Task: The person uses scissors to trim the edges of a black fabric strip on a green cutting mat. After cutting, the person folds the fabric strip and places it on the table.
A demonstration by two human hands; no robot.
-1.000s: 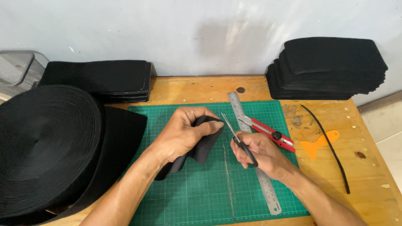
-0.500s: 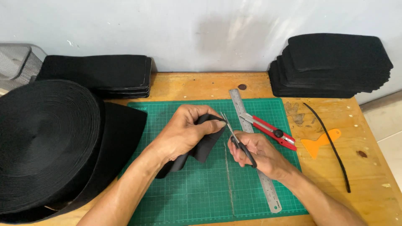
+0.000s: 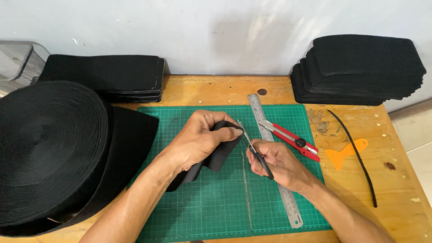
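We count two stacks of black fabric pieces, one (image 3: pixel 105 76) beyond our left hand (image 3: pixel 198 141) and one (image 3: pixel 360 69) beyond our right hand (image 3: pixel 276 164); one big black roll (image 3: pixel 49 144) left of the left hand; one pair of scissors (image 3: pixel 254 148); one steel ruler (image 3: pixel 274 157); one red utility knife (image 3: pixel 292 140); one orange scraper (image 3: pixel 344 153); one thin black strip (image 3: pixel 355 155).

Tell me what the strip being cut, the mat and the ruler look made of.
Black strip: soft woven webbing or felt, matte, bending in the left hand. Cutting mat: likely rubbery vinyl, green, gridded. Ruler: metal, grey sheen.
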